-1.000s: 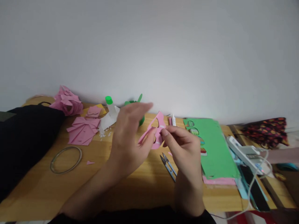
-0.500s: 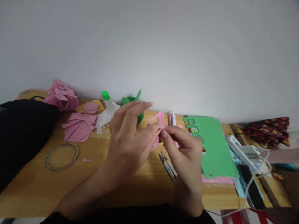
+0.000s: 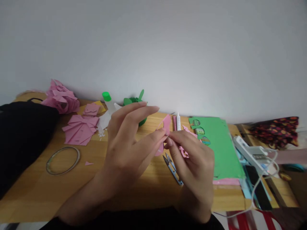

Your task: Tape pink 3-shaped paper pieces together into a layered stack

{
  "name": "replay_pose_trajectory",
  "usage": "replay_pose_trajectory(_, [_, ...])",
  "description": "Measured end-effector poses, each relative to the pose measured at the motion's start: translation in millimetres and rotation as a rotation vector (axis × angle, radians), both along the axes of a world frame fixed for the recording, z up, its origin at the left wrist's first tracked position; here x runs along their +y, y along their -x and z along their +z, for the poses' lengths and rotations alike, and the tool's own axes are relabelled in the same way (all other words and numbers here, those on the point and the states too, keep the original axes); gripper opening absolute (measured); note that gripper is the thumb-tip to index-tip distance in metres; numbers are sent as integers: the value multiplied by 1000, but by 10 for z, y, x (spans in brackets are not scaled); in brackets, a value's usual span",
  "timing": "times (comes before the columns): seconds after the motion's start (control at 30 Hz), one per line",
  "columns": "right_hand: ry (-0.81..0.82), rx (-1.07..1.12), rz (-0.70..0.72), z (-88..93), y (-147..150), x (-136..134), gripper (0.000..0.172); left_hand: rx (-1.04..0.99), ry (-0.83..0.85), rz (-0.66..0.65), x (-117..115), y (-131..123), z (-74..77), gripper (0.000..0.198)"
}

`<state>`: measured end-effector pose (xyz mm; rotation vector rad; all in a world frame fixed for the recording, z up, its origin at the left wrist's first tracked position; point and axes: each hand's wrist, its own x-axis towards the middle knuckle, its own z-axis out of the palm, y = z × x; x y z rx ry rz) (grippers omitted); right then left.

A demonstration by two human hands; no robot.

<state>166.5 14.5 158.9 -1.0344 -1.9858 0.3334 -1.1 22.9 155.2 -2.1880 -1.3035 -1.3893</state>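
A small pink paper cutout (image 3: 167,121) is held above the wooden table, its upper end rising past the fingertips. My left hand (image 3: 129,143) pinches it between thumb and index finger, with the other fingers raised and spread. From the other side my right hand (image 3: 192,159) pinches the same paper, fingertips meeting those of the left. The fingers cover the paper's middle. Below the hands lie blue-handled thread snips (image 3: 173,169), blades apart. Pink paper scraps (image 3: 184,152) are partly hidden behind my right hand.
Green paper sheets (image 3: 223,147) lie to the right, beside a power strip (image 3: 249,156) and a phone (image 3: 260,190). At left are a metal ring (image 3: 78,158), folded pink paper (image 3: 80,131) and a black bag (image 3: 26,131). A glue stick (image 3: 107,100) and tubes (image 3: 178,122) stand farther back.
The pink paper has turned, so its loop looks narrower and its upper end more upright. My right hand has shifted slightly right; both hands keep their pinch.
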Motion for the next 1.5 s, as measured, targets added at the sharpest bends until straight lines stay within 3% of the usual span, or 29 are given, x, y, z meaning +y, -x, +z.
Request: replay_pose_trajectory(1.5, [-122, -162, -57, 40, -22, -87, 18, 7, -46, -37, -7, -27, 46, 18])
